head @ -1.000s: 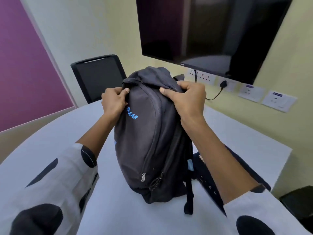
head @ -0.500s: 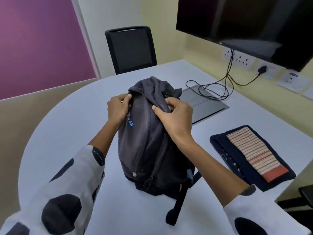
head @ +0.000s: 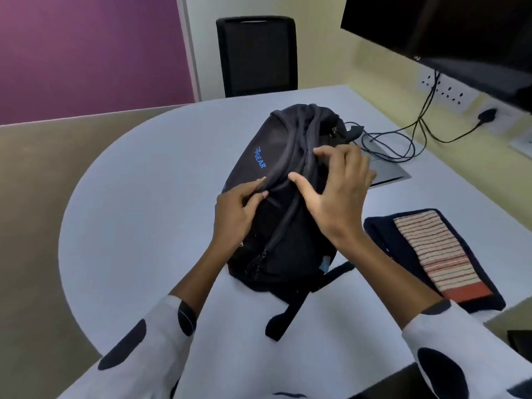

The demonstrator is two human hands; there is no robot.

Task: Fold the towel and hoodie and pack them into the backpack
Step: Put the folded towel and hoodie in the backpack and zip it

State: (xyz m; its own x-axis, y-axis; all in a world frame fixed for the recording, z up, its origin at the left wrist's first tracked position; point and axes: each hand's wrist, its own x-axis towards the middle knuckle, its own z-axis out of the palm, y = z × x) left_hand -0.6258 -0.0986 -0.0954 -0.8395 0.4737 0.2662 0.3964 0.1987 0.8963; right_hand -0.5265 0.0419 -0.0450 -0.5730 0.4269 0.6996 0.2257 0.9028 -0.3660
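A dark grey backpack with blue lettering stands on the white table, its zipper running down the front. My left hand pinches the fabric beside the zipper on the bag's left side. My right hand hovers over the zipper line with fingers spread, fingertips touching the bag. To the right lies a folded navy hoodie with a folded striped towel on top of it.
A black chair stands behind the table. A wall screen hangs at the upper right, with black cables dropping onto a grey floor-box lid in the table. Wall sockets sit beneath the screen.
The view tilted down. The bag's top leans further away. My left hand slid lower along the bag's side; my right hand let go of the top and opened its fingers.
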